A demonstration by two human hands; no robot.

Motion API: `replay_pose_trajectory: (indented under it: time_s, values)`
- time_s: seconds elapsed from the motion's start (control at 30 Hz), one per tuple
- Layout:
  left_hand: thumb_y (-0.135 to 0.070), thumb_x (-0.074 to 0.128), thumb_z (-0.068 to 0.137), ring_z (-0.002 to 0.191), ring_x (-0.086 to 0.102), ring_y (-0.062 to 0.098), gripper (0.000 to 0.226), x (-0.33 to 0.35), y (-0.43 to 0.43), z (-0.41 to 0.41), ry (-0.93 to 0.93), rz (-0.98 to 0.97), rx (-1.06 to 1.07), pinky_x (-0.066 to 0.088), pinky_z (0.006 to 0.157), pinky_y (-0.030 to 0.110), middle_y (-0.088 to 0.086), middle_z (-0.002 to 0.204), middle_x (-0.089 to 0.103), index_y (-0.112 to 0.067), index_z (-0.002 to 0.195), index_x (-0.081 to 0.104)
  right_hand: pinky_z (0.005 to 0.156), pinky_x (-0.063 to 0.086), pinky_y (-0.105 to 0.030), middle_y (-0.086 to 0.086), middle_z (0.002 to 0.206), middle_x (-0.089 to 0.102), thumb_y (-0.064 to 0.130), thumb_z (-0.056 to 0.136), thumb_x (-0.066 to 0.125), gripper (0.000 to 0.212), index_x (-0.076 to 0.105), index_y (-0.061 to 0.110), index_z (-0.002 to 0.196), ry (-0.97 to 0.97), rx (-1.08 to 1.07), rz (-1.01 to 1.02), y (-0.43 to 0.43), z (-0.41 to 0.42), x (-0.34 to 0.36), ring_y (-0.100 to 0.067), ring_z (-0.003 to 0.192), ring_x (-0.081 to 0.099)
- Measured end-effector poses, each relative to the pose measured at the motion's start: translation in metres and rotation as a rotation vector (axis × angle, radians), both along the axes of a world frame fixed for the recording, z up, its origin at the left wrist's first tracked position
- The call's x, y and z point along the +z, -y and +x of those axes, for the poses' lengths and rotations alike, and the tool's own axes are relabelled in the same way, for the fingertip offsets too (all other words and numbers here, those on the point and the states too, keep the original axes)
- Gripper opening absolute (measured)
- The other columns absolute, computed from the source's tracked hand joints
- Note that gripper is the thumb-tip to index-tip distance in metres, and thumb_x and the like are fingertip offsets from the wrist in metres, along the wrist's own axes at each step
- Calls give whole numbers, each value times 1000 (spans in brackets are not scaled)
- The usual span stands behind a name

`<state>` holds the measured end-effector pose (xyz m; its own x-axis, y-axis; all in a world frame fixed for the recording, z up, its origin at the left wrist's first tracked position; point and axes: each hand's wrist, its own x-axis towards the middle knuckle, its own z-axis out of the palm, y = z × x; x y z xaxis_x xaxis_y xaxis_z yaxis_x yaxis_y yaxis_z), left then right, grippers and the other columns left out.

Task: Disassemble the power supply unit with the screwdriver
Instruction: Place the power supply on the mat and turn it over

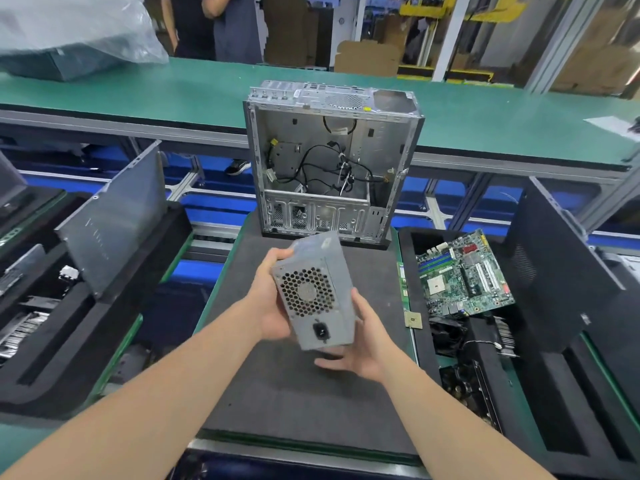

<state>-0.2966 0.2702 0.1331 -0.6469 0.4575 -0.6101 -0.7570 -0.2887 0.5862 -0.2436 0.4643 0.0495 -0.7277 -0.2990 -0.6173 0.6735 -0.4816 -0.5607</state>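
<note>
Above the grey mat [304, 403], both hands clamp the power supply unit [313, 292]; motherboard [464, 275] in right tray [568, 403].

Ahead of me an emptied grey metal computer case [332, 161] stands open; a green motherboard [464, 275] lies in my right-hand tray.

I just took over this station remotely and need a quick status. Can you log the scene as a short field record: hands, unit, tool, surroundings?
held item: power supply unit, fan grille and power socket facing the camera
left hand: left hand gripping the unit's side
right hand: right hand supporting it from below and beside
unit position: lifted above the grey mat
screwdriver: none visible
computer case: open, upright behind the unit, cables inside
motherboard: in the right-hand tray
casing: appears closed
</note>
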Motion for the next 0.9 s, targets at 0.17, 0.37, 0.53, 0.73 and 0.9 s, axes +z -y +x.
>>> replay_pose_trajectory:
  time_s: [0.17,0.37,0.53,0.73,0.9]
  values:
    - [-52,54,81,113,68,48,59,-36,-5,10,58,316,37,43,100,72,22,135,67,-12,118,78,113,31,-67,-17,150,51,62,91,61,66,55,26,145,-205,-100,-231,-12,-9,26,-41,138,48]
    - [-19,52,95,99,75,34,34,-85,21,21,-28,-27,210,60,87,48,23,127,70,-5,100,83,97,54,-54,-12,131,68,38,82,74,63,48,21,137,-137,-259,153,-18,-9,19,-35,122,64]
    - [-47,59,100,106,72,27,36,-87,17,33,-197,-319,102,54,96,44,6,114,79,-21,119,75,96,56,-50,-10,122,72,30,83,76,52,48,17,125,-123,-342,242,-8,2,-9,-29,112,70]
    - [-45,56,103,115,70,25,42,-96,24,40,-287,-464,-70,51,109,51,7,124,75,-14,131,61,100,54,-54,-7,113,75,38,87,74,48,51,17,123,-140,-372,280,3,4,-25,-26,106,73]
    - [-60,61,89,100,74,37,58,-94,37,40,-406,-606,-254,62,90,50,16,111,73,-5,108,53,100,53,-54,-6,122,67,65,73,68,38,72,38,99,-23,-383,576,6,-2,-27,-34,118,62]
